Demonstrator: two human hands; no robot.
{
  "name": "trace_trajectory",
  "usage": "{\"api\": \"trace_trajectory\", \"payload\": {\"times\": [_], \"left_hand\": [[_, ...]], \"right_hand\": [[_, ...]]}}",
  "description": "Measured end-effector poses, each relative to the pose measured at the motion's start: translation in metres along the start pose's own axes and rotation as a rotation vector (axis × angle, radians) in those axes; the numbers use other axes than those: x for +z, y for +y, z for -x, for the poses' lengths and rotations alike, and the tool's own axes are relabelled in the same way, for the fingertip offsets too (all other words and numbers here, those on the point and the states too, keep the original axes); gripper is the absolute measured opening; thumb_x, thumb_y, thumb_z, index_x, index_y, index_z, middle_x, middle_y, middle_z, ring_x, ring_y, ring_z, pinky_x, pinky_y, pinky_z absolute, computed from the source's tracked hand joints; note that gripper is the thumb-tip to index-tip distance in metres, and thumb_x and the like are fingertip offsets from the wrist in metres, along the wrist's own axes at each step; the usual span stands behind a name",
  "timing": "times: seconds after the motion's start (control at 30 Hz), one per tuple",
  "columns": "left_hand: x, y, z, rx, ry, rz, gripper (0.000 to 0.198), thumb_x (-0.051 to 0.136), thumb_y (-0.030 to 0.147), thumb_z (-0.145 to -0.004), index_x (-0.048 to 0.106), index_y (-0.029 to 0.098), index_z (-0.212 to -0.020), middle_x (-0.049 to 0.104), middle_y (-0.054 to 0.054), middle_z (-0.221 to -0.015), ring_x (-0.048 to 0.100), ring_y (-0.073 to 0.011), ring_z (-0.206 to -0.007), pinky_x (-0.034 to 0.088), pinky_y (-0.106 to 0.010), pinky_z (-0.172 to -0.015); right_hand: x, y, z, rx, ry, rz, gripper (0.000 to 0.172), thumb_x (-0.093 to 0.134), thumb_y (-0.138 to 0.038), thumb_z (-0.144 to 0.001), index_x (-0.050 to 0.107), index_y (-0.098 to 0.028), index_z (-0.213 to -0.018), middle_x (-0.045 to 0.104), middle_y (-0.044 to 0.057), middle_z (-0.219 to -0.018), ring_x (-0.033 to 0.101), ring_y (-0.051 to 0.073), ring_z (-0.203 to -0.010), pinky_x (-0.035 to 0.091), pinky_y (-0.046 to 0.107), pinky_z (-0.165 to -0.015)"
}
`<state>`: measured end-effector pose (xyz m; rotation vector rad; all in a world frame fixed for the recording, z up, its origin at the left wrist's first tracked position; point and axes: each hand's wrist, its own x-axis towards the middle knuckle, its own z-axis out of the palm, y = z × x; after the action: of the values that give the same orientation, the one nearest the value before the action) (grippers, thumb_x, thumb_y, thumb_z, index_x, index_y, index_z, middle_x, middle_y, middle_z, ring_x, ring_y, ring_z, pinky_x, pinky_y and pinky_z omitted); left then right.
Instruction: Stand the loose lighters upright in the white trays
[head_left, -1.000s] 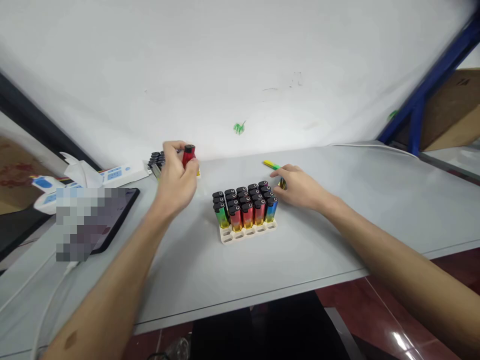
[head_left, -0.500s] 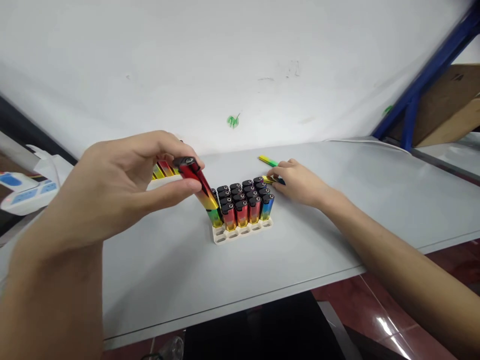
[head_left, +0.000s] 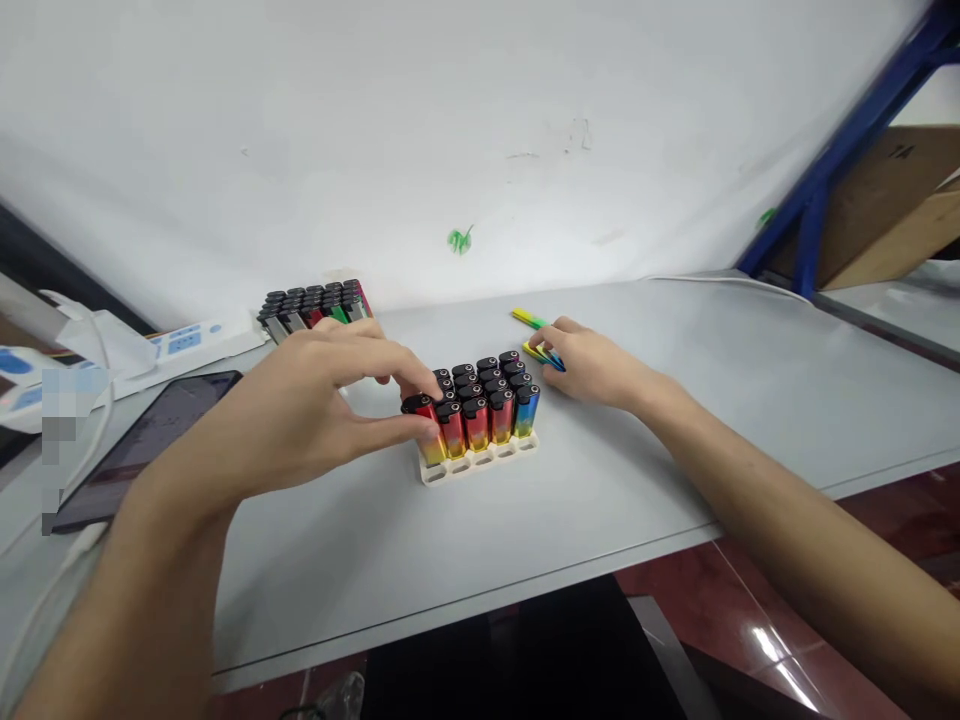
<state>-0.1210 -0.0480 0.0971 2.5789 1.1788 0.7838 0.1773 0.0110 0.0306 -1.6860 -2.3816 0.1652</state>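
Note:
My left hand (head_left: 330,400) pinches a red-and-yellow lighter (head_left: 430,435) between thumb and fingers. Its lower end is at the left end of a white slotted rack (head_left: 480,461); whether it is fully seated I cannot tell. Beside it, several black-topped lighters (head_left: 476,420) stand upright in rows, one of them a blue lighter (head_left: 527,412) at the right end. An open row of slots shows along the rack's front edge. Farther right, my right hand (head_left: 592,365) has its fingers closed round a yellow-and-blue lighter (head_left: 541,355) lying on the table.
Behind it lies a yellow-green lighter (head_left: 527,318). A second group of lighters (head_left: 311,305) stands at the back left, near the wall. On the left are a dark phone (head_left: 161,440), a white cable (head_left: 84,545) and a power strip (head_left: 191,340). A blue metal frame (head_left: 810,235) rises at right.
My left hand has lowered the tilted red-and-yellow lighter into the rack's left end, where it is now nearly upright. The right hand stays at the lying lighter. The view has shifted slightly.

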Motion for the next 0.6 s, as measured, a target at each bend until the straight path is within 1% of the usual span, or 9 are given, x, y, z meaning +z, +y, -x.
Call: {"api": "trace_trajectory", "payload": {"times": [0.1, 0.17, 0.27, 0.33, 0.4, 0.47, 0.53, 0.6], "left_hand": [[0.004, -0.003, -0.002, -0.052, -0.012, -0.020, 0.026, 0.083, 0.055, -0.062, 0.077, 0.033, -0.077, 0.068, -0.002, -0.074, 0.056, -0.0219, -0.073, 0.046, -0.031, -0.075], [0.005, -0.005, -0.002, -0.051, -0.012, -0.027, 0.026, 0.083, 0.055, -0.062, 0.076, 0.033, -0.075, 0.068, -0.002, -0.076, 0.056, -0.0225, -0.075, 0.045, -0.031, -0.078], [0.007, -0.006, -0.003, -0.031, -0.018, -0.028, 0.029, 0.082, 0.058, -0.062, 0.074, 0.032, -0.072, 0.068, -0.002, -0.077, 0.057, -0.0244, -0.079, 0.046, -0.033, -0.081], [0.007, -0.007, -0.003, -0.036, -0.032, -0.005, 0.031, 0.083, 0.058, -0.060, 0.073, 0.031, -0.072, 0.068, -0.002, -0.077, 0.057, -0.0250, -0.080, 0.047, -0.034, -0.080], [0.007, -0.007, -0.004, -0.061, -0.051, 0.032, 0.030, 0.085, 0.056, -0.059, 0.073, 0.031, -0.071, 0.067, -0.002, -0.078, 0.058, -0.0250, -0.081, 0.048, -0.034, -0.079], [0.005, -0.006, -0.004, -0.093, -0.063, 0.087, 0.027, 0.087, 0.050, -0.058, 0.073, 0.030, -0.070, 0.067, -0.002, -0.078, 0.060, -0.0243, -0.082, 0.049, -0.034, -0.078], [0.004, -0.006, -0.004, -0.126, -0.056, 0.164, 0.024, 0.089, 0.042, -0.058, 0.071, 0.029, -0.067, 0.066, -0.001, -0.074, 0.061, -0.0232, -0.081, 0.050, -0.032, -0.075], [0.003, -0.006, -0.004, -0.159, -0.052, 0.225, 0.023, 0.090, 0.035, -0.057, 0.070, 0.028, -0.065, 0.065, -0.001, -0.071, 0.061, -0.0217, -0.078, 0.048, -0.029, -0.070]], "right_hand": [[0.000, 0.001, -0.001, 0.049, 0.012, 0.013, 0.043, 0.059, -0.020, -0.087, 0.057, -0.016, -0.130, 0.063, 0.015, -0.120, 0.067, 0.027, -0.093, 0.053, 0.039, -0.084], [0.000, 0.003, -0.002, 0.127, 0.040, 0.014, 0.045, 0.062, -0.028, -0.089, 0.056, -0.014, -0.130, 0.069, 0.015, -0.109, 0.067, 0.030, -0.094, 0.053, 0.040, -0.080], [0.001, 0.008, -0.005, 0.252, 0.045, 0.035, 0.045, 0.067, -0.045, -0.087, 0.063, -0.016, -0.121, 0.073, 0.014, -0.094, 0.068, 0.032, -0.087, 0.052, 0.042, -0.071], [0.001, 0.010, -0.006, 0.287, 0.034, 0.060, 0.043, 0.067, -0.052, -0.086, 0.069, -0.019, -0.112, 0.074, 0.012, -0.090, 0.069, 0.032, -0.083, 0.051, 0.042, -0.066], [0.001, 0.009, -0.007, 0.283, 0.023, 0.079, 0.038, 0.065, -0.054, -0.086, 0.072, -0.022, -0.104, 0.073, 0.010, -0.084, 0.068, 0.030, -0.079, 0.050, 0.041, -0.063], [0.001, 0.007, -0.006, 0.253, 0.017, 0.086, 0.031, 0.063, -0.052, -0.088, 0.073, -0.024, -0.097, 0.073, 0.008, -0.080, 0.067, 0.028, -0.076, 0.048, 0.039, -0.062], [0.001, 0.004, -0.006, 0.209, 0.029, 0.083, 0.026, 0.063, -0.048, -0.088, 0.073, -0.024, -0.092, 0.073, 0.007, -0.083, 0.067, 0.027, -0.079, 0.047, 0.037, -0.063], [0.002, 0.002, -0.005, 0.181, 0.047, 0.067, 0.024, 0.062, -0.046, -0.089, 0.071, -0.024, -0.094, 0.074, 0.007, -0.089, 0.067, 0.027, -0.081, 0.045, 0.036, -0.063]]}}
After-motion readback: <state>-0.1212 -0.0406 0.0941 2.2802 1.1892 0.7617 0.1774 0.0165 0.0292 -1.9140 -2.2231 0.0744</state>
